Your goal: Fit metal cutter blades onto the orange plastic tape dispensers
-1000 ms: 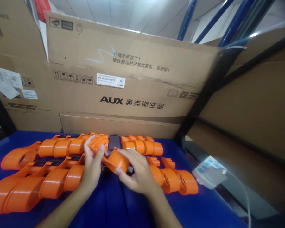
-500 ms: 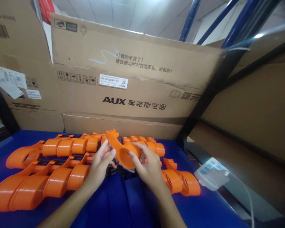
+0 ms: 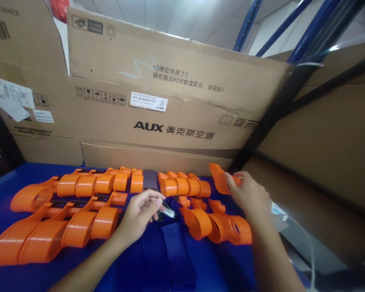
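My left hand (image 3: 144,211) is closed at the middle, its fingers pinching a small shiny, clear-looking piece (image 3: 168,211) above the dark blue strips (image 3: 176,251). Off to the right, my right hand (image 3: 247,190) grips an orange part (image 3: 220,178) with a curved end, held above the surface. Several orange ring-shaped parts lie in two rows to the left, the nearer row (image 3: 45,239) close to my left forearm. More orange parts (image 3: 199,223) lie between my two hands, and a smaller back row (image 3: 182,186) sits behind them.
A large cardboard panel (image 3: 176,101) with printed text stands behind the blue surface (image 3: 88,271). A dark rack post (image 3: 261,117) slants up on the right. Beyond my right forearm, a white device (image 3: 278,215) with a cable (image 3: 310,247) is partly hidden.
My right hand has moved right with the orange part, away from my left hand. The small shiny piece now shows in my left hand, and more orange parts are visible at the centre right.
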The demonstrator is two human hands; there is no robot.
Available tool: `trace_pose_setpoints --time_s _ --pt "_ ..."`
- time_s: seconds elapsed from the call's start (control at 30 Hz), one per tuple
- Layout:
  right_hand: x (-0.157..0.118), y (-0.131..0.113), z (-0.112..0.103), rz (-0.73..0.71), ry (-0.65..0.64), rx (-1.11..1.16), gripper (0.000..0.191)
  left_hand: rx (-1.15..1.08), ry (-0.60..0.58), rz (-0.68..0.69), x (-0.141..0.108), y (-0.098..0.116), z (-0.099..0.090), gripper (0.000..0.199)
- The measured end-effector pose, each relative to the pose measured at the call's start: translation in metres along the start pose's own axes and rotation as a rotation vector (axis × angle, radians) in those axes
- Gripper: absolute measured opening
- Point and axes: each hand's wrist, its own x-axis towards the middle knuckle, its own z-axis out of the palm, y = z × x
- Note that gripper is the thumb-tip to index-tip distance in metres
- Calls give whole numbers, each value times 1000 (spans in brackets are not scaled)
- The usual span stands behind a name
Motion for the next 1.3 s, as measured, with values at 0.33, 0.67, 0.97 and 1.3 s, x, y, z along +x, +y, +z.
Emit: trace_pose_setpoints --time_s 0.33,0.67,0.97,1.3 --pt "16 8 40 -31 -284 -112 60 63 -8 20 3 -5 -2 33" --pt "-1 -8 29 -154 -259 -86 50 180 -47 82 0 -8 -1 31" --pt "-78 -67 -8 -630 186 516 26 701 -239 518 -11 10 5 19" --pt "-107 -128 6 -712 277 715 22 1501 -139 324 -81 59 -120 55"
